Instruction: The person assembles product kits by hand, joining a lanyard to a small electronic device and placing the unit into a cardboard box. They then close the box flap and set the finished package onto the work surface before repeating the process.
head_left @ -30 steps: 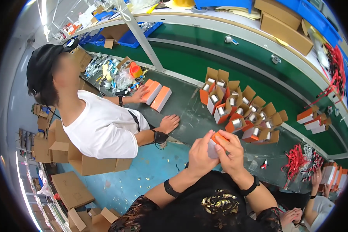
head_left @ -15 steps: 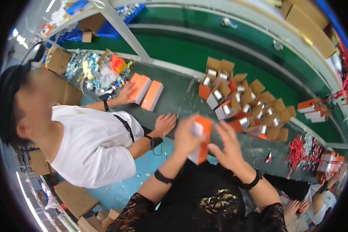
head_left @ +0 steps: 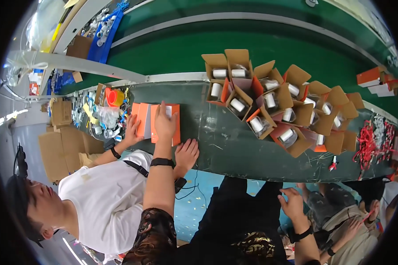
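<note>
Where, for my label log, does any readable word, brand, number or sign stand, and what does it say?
No readable text anywhere.
Orange box under the left hand: any print too small to read.
Open boxes: any print too small to read.
Gold design on the black top: no legible words.

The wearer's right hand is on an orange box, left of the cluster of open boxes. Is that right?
Not quite: the head view shows the wearer's left hand, not the right hand, on the orange box, left of the cluster of open boxes.
</note>
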`<state>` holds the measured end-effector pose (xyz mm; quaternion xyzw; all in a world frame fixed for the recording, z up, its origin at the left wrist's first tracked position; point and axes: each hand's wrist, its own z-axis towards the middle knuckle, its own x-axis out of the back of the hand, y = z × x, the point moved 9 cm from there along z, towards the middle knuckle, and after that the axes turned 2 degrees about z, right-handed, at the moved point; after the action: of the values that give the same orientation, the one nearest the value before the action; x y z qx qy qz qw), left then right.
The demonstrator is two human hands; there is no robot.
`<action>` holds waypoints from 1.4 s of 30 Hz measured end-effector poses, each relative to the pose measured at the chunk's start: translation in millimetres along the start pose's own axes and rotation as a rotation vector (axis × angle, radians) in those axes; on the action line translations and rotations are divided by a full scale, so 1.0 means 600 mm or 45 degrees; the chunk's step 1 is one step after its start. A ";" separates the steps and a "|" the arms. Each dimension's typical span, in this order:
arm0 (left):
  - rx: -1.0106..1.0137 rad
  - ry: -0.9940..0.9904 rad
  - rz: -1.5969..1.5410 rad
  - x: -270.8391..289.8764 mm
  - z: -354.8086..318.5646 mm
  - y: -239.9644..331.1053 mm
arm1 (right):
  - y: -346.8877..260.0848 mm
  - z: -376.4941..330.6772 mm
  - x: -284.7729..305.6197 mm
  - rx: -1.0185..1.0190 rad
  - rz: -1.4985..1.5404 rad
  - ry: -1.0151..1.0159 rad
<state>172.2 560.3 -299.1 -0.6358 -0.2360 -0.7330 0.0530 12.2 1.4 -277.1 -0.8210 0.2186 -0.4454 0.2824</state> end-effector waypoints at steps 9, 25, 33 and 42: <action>-0.136 0.008 0.076 -0.015 -0.001 -0.019 | 0.019 0.006 0.004 -0.005 0.133 0.166; 0.295 0.086 -0.532 0.144 -0.127 0.205 | 0.090 -0.011 0.022 -0.085 0.213 0.192; -0.061 0.169 -0.435 0.198 -0.163 0.307 | 0.103 -0.009 0.050 0.100 0.192 0.272; -0.416 0.038 -0.332 0.152 -0.276 0.424 | 0.146 -0.031 0.058 0.032 0.136 0.193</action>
<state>101.1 287.9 -154.0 -0.5889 -0.1937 -0.7716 -0.1426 4.4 -90.4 -305.1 -0.7687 0.2772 -0.4931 0.2986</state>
